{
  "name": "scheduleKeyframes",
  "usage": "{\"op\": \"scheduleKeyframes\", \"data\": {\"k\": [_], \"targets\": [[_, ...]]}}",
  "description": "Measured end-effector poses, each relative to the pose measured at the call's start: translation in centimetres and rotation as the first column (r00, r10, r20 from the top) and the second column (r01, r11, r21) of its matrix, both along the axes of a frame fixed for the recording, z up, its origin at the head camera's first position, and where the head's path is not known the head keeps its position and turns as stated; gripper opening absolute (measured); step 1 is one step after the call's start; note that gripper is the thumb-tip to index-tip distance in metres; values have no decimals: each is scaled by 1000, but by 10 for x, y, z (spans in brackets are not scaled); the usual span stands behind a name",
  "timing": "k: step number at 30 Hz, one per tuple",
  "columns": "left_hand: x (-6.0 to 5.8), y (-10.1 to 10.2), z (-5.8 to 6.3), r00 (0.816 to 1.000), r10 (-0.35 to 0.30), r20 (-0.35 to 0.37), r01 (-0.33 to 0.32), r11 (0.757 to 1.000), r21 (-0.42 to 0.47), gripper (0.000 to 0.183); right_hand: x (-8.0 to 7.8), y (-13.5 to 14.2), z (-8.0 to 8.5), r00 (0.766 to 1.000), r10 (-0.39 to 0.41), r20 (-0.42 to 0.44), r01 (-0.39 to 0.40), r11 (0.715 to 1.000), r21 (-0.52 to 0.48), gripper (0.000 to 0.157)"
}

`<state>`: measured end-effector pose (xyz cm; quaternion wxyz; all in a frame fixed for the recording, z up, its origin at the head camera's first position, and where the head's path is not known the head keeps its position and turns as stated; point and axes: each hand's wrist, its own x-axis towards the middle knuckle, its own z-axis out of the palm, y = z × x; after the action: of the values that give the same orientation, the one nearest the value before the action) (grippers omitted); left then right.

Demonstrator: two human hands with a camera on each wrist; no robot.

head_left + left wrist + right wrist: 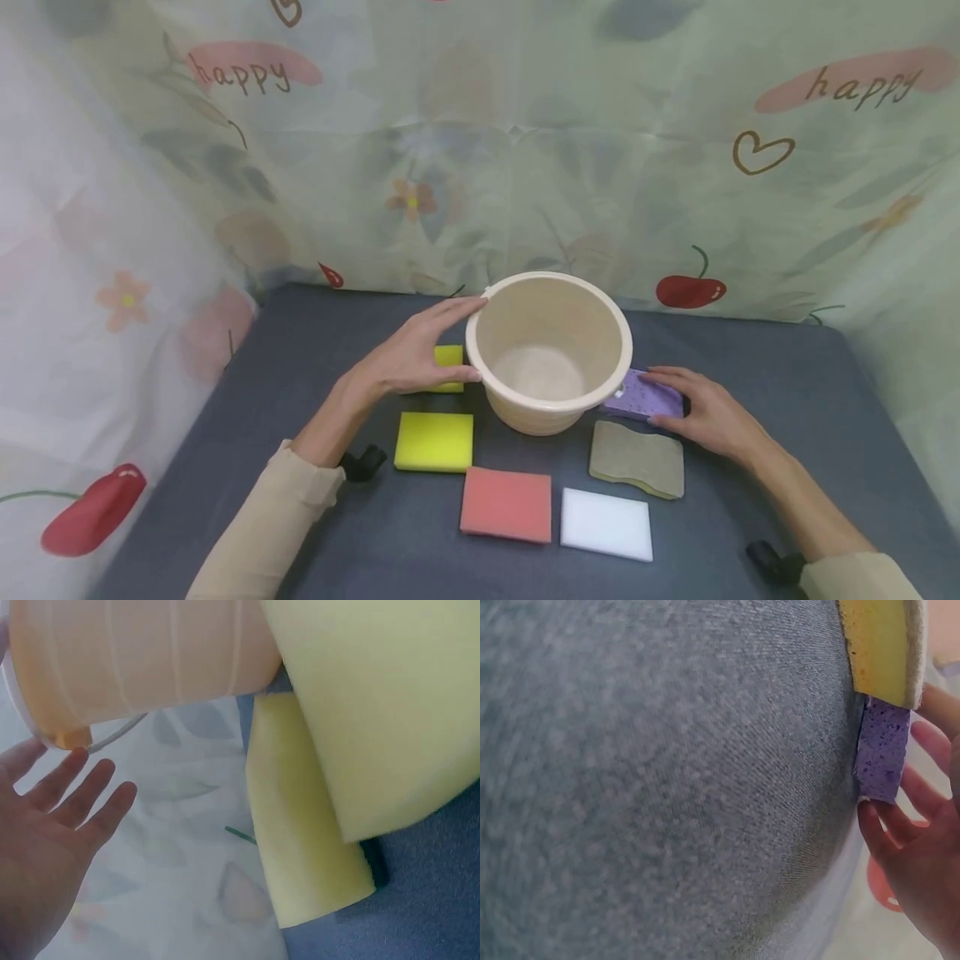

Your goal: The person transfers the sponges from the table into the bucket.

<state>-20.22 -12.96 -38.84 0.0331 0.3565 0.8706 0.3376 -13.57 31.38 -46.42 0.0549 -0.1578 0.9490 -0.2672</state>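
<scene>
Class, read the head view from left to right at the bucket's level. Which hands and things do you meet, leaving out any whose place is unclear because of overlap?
Left hand → beige bucket → purple sponge → right hand.

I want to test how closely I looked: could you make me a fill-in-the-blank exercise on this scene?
The hand at the beige bucket is the person's ____ one.
The right hand touches the ____ sponge.
Nearest the person, a pink sponge lies beside a ____ sponge.
The word on the floral curtain is ____.

Missing words: left; purple; white; happy.
</scene>
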Motion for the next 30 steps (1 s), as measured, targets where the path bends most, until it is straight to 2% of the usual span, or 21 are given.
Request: {"op": "scheduleKeyframes", "data": {"k": [5,12,18,23,30], "targets": [[3,2,-1,1000,19,17,-19,1000,23,94,-3,-1,-4,1000,12,-20,-12,1000,3,69],[6,5,-1,998,45,32,-47,997,69,91,-2,-1,-3,1000,-9,-23,9,1000,-4,67],[8,8,-3,996,49,79,-56,994,92,92,4,3,6,997,-70,-7,70,997,-30,67],[11,9,-3,995,60,82,-67,994,92,92,7,6,14,995,-94,-40,92,995,-37,66],[12,11,-3,995,75,66,-81,992,95,92,8,8,32,992,-117,-44,116,993,-33,66]]}}
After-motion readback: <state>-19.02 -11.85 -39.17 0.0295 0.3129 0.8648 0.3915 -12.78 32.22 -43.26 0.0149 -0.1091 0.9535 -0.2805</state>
